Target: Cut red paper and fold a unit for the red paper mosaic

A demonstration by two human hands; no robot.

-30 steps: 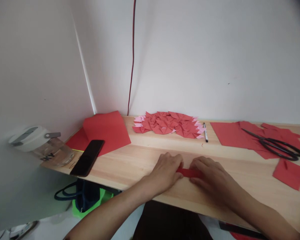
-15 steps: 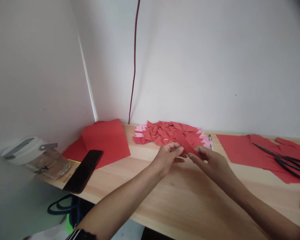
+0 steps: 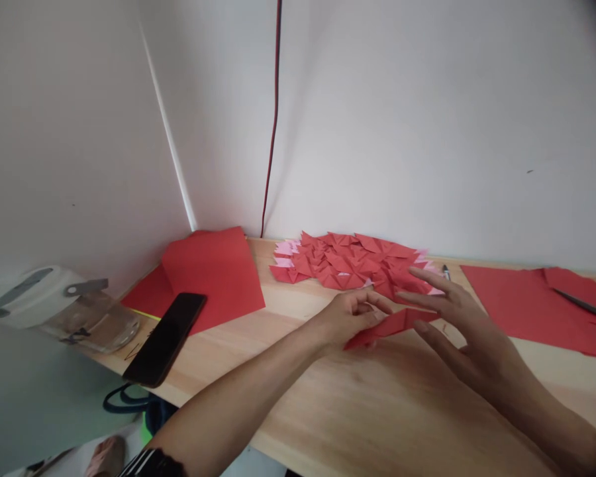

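My left hand (image 3: 350, 317) pinches a folded red paper strip (image 3: 392, 326) just above the wooden table (image 3: 298, 391), its fingers curled round the strip's left part. My right hand (image 3: 457, 318) hovers at the strip's right end with fingers stretched out and apart, the fingertips close to or brushing the paper. Right behind both hands lies a pile of folded red and pink paper triangles (image 3: 350, 260) against the wall.
A black phone (image 3: 165, 338) lies on a red sheet (image 3: 213, 275) at the left. Beyond it a clear container with a white lid (image 3: 54, 311) lies on its side. More red sheets (image 3: 536, 301), a pen tip (image 3: 446, 271) and scissors blades (image 3: 583, 305) are at the right.
The hands lifted the red strip off the table and carried it toward the pile. The right hand's fingers opened from a pinch while the left hand kept hold.
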